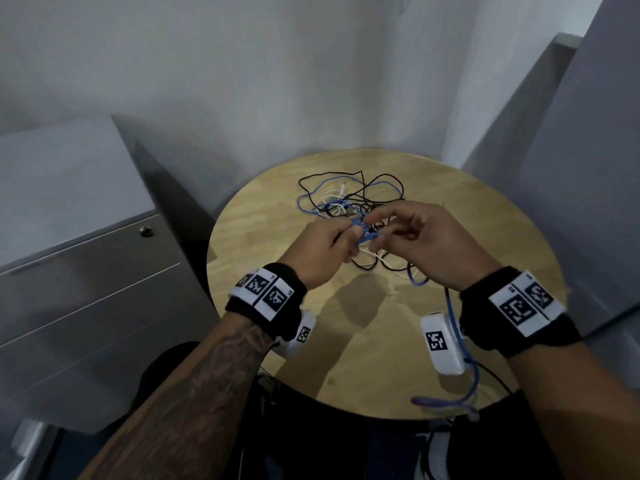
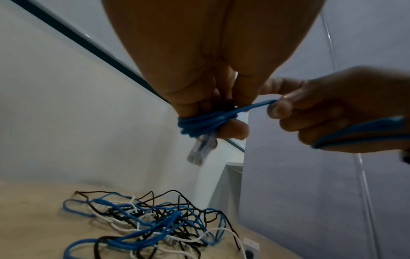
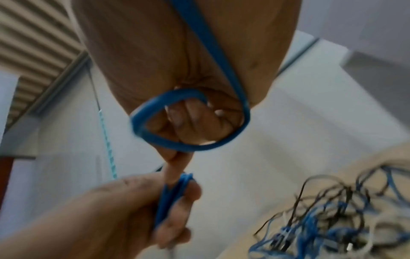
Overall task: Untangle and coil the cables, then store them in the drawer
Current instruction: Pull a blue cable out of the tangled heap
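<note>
A blue network cable (image 1: 360, 230) is wound in several turns around the fingers of my left hand (image 1: 341, 239), held above the round wooden table (image 1: 485, 237). The left wrist view shows the small coil (image 2: 206, 122) with its clear plug (image 2: 198, 151) hanging below. My right hand (image 1: 389, 225) pinches the free blue strand (image 2: 255, 106) just right of the coil. That strand loops across the right palm (image 3: 190, 122) and trails off the table's near edge (image 1: 464, 382). A tangle of black, blue and white cables (image 1: 349, 199) lies on the table beyond both hands.
A grey drawer cabinet (image 1: 86, 299) with a round lock (image 1: 147, 231) stands left of the table, its drawers closed. White walls meet in a corner behind the table. A grey panel (image 1: 571, 185) rises on the right. A white adapter (image 2: 250, 245) lies by the tangle.
</note>
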`<state>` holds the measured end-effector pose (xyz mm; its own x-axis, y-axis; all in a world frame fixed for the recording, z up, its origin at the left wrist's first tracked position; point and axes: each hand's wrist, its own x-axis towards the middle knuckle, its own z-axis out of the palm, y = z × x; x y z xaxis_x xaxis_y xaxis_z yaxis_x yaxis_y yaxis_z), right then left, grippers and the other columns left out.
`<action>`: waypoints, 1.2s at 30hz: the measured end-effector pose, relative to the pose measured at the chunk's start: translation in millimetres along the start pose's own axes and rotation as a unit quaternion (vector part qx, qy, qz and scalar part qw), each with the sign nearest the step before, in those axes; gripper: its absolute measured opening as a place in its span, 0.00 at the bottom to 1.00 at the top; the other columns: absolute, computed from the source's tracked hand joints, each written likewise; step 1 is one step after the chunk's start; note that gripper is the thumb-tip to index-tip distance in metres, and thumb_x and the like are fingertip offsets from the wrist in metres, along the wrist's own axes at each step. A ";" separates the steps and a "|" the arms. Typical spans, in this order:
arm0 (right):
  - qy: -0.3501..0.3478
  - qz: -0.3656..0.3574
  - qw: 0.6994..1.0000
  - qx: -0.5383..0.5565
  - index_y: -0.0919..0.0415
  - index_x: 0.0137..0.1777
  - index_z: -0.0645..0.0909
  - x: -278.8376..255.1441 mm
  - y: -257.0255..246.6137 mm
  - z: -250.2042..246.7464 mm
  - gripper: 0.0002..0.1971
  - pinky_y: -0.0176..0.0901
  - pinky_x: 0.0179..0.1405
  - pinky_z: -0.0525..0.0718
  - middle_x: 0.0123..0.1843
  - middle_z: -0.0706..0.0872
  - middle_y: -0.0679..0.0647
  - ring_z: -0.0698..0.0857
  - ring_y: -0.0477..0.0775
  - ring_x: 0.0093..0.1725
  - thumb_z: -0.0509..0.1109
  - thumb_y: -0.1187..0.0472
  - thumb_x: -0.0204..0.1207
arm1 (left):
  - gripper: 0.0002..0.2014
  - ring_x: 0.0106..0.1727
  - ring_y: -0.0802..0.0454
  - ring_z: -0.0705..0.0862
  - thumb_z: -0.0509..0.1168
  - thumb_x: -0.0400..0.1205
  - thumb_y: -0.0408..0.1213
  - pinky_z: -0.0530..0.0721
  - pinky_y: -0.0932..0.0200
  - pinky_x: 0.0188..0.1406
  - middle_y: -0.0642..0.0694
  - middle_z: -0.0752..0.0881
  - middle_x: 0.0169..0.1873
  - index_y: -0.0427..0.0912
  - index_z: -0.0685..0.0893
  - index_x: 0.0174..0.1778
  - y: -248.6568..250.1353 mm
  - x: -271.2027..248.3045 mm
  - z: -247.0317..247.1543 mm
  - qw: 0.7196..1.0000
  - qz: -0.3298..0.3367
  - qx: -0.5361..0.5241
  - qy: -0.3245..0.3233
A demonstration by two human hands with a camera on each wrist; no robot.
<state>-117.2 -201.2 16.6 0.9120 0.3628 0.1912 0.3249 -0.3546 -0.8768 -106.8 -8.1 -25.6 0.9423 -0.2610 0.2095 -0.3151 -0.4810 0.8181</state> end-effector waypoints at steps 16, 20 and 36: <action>0.000 -0.045 0.998 0.043 0.57 0.54 0.82 7.3 28.2 36.1 0.13 0.48 0.31 0.76 0.29 0.79 0.58 0.78 0.54 0.28 0.57 0.56 0.91 | 0.10 0.25 0.59 0.71 0.55 0.83 0.34 0.83 0.63 0.41 0.51 0.74 0.28 0.35 0.81 0.45 26.0 -5.7 -20.6 0.708 -0.109 -0.695 -0.066; -0.014 0.060 0.980 0.190 0.58 0.51 0.72 -1.0 22.7 55.8 0.17 0.42 0.26 0.54 0.30 0.62 0.51 0.58 0.46 0.25 0.51 0.47 0.91 | 0.15 0.26 0.60 0.73 0.54 0.86 0.32 0.80 0.65 0.34 0.52 0.74 0.33 0.36 0.84 0.41 19.5 0.8 -36.0 0.666 -0.087 -0.740 0.046; -0.150 0.132 0.954 0.222 0.48 0.37 0.76 -13.2 14.2 84.4 0.19 0.39 0.20 0.74 0.27 0.67 0.48 0.64 0.48 0.22 0.56 0.52 0.91 | 0.11 0.38 0.53 0.83 0.56 0.88 0.32 0.85 0.58 0.50 0.47 0.83 0.35 0.36 0.82 0.46 0.9 6.5 -29.6 0.784 -0.047 -0.588 0.192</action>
<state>-145.7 -138.3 -35.6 0.8128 0.5657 -0.1390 -0.1052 -0.0921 -0.9902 -97.6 14.6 -7.7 0.9907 0.1102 0.0799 -0.1338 0.6812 0.7198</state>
